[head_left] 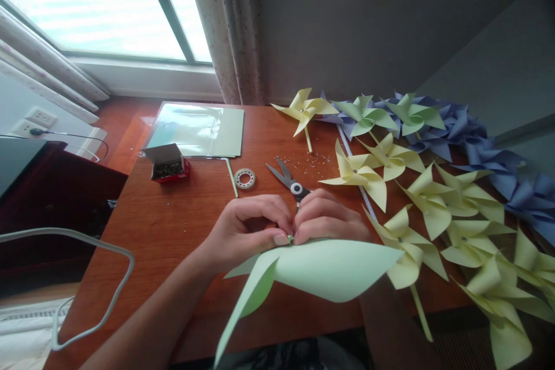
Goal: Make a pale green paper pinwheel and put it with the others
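A light green paper sheet with its corners folded toward the middle is held over the near edge of the wooden table. My left hand and my right hand pinch it together at its centre, fingertips touching. The paper curls out to the right and down to the left below my hands. Scissors lie just behind my right hand, their handles partly hidden by it.
Several finished yellow pinwheels, green ones and blue ones cover the table's right side. A roll of tape, an open red box of pins and a stack of paper lie further back.
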Available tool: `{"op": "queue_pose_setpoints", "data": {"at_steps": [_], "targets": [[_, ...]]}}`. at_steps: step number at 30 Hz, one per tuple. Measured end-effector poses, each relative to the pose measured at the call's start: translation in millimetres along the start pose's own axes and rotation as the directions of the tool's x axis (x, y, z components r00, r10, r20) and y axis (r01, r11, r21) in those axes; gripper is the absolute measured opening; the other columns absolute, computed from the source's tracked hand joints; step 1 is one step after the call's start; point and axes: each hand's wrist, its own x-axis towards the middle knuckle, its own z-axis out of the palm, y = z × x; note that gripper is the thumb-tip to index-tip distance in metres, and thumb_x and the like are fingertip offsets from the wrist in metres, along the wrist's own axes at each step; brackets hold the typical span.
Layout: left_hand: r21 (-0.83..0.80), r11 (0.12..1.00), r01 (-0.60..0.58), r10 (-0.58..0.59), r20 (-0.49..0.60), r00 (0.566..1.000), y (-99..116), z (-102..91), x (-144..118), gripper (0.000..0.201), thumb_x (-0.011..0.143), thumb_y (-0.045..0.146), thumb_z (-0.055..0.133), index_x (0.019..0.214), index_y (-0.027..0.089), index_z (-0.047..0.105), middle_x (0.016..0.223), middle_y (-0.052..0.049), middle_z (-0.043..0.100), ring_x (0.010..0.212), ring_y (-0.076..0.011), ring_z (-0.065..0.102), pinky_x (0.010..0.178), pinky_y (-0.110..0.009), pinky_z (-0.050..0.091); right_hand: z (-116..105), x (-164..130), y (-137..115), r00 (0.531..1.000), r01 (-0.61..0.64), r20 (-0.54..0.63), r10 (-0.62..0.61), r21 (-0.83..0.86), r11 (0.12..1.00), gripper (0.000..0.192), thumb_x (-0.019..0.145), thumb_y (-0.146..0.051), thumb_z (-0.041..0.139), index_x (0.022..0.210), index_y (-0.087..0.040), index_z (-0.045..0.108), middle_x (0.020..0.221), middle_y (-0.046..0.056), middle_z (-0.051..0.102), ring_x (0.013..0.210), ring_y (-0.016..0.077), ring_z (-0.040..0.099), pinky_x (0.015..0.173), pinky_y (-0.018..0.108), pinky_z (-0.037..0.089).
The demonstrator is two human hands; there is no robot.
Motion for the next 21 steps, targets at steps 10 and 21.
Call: {"op": "queue_pose_setpoints", "data": {"at_steps": [10,21], "targets": [[0.025,0.999,-0.020,0.020,-0.004,1.000,1.5,-0.6,0.4,0.001,0.082,0.014,0.076,0.081,0.014,0.076,0.079,-0.007,0.068,0.073,-0.0152,0.062,0.067,-0.026,0.050,-1.2,1.2,-4.5,0.998,-0.043,0.051,0.046,-0.062,0.997,0.009,0.093,-0.022,0.065,0.090,-0.024,0.072,0.082,0.002,0.069,0.080,0.0204,0.061,0.078,0.038,0.054],[0.025,1.000,0.003,-0.003,0.004,1.000,1.8,1.9,1.2,0.007,0.085,0.018,0.074,0.082,0.012,0.073,0.080,-0.008,0.066,0.072,-0.0148,0.060,0.064,-0.025,0.047,-2.5,2.8,-5.7,0.997,-0.054,0.056,0.055,-0.019,0.998,0.006,0.090,-0.019,0.067,0.087,-0.022,0.071,0.082,0.002,0.067,0.078,0.0190,0.061,0.073,0.036,0.053]]}}
